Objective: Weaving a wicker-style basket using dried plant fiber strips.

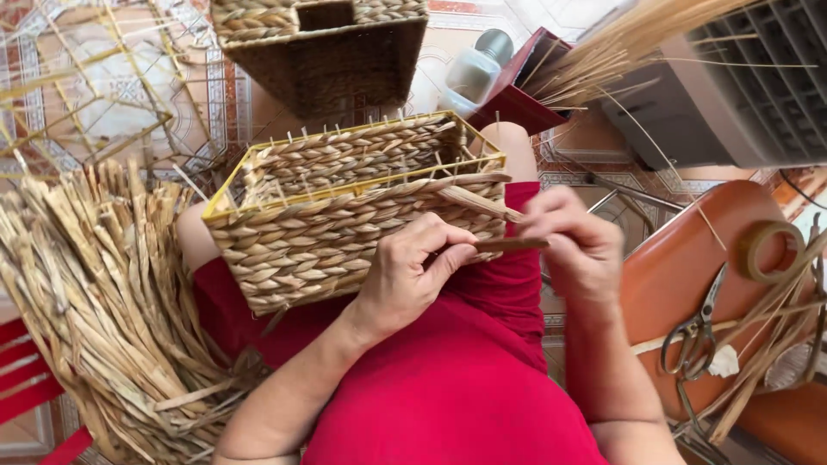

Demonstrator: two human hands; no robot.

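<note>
Basket: I see a half-woven rectangular basket of pale dried straw braid on a yellow wire frame, resting tilted on the lap over red cloth, its open top turned away from me

Left hand: my left hand is pressed against the basket's near corner, fingers curled, thumb pinching a flat brown straw strand against the weave

Right hand: my right hand is closed on the other end of that same strand, just beside the basket's right edge; its fingertips are blurred, but I judge the grip pinched tight

Handling: I judge the basket light and fairly stiff thanks to the wire frame, with a rough, non-slippery weave; the loose strand looks thin, bendable and liable to crack if kinked

Where to hold: I would steady the basket by its corner or the wire rim, and take the strand close to the weave, not at its free tip

Nearby: a heap of dried straw strips lies to the left, a finished woven basket sits further off, and metal scissors with a roll of tape rest on an orange stool to the right
</note>
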